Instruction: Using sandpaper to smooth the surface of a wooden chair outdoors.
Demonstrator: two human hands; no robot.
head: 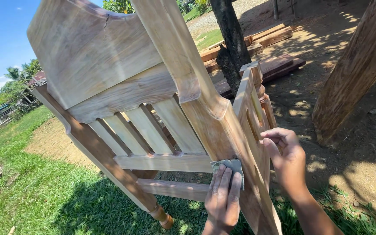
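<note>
A large unfinished wooden bed frame (122, 87) stands tilted in front of me, with a carved headboard, vertical slats and thick posts. My left hand (223, 198) presses a small grey piece of sandpaper (229, 166) flat against the near post (216, 126), fingers laid over it. My right hand (286, 154) grips the edge of the second wooden panel (251, 104) just right of the post, fingers curled round it.
Grass (44, 196) lies below and to the left. Bare shaded dirt (362, 152) is on the right. A thick leaning wooden beam (357, 65) rises at right, a dark tree trunk (231, 39) stands behind, with stacked planks (266, 41) on the ground.
</note>
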